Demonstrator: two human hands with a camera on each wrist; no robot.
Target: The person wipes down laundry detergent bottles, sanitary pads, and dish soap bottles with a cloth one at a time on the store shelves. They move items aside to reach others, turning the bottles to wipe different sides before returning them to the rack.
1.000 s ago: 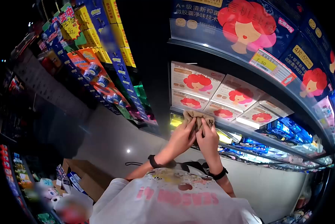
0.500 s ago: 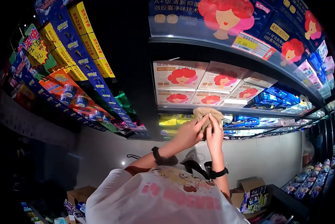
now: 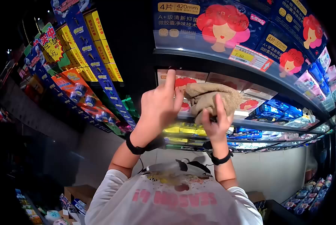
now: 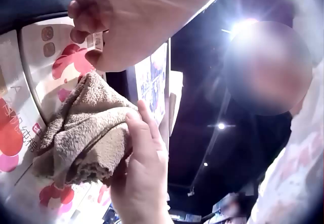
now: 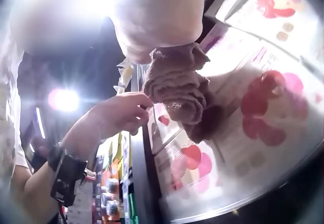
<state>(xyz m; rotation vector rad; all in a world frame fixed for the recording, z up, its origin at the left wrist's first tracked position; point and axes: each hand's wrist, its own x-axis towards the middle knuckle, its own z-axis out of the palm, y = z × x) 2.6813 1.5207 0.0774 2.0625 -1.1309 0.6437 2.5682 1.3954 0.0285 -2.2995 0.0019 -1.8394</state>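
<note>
In the head view, a crumpled beige cloth is in my right hand, which grips its lower side with a finger and thumb in front. My left hand is left of the cloth, index finger pointing up near the shelf edge; whether it touches is unclear. The left wrist view shows the cloth before white boxes, my right hand at its side and my left hand above. In the right wrist view my left hand is beside the folded cloth.
Above is a shelf of dark blue packs with a price tag. Yellow boxes and an orange pack display stand at the left. A cardboard box lies low at the left.
Both hands have moved up to the white boxes and apart from each other. My left hand has let go of the cloth, which now lies more spread in my right hand.
</note>
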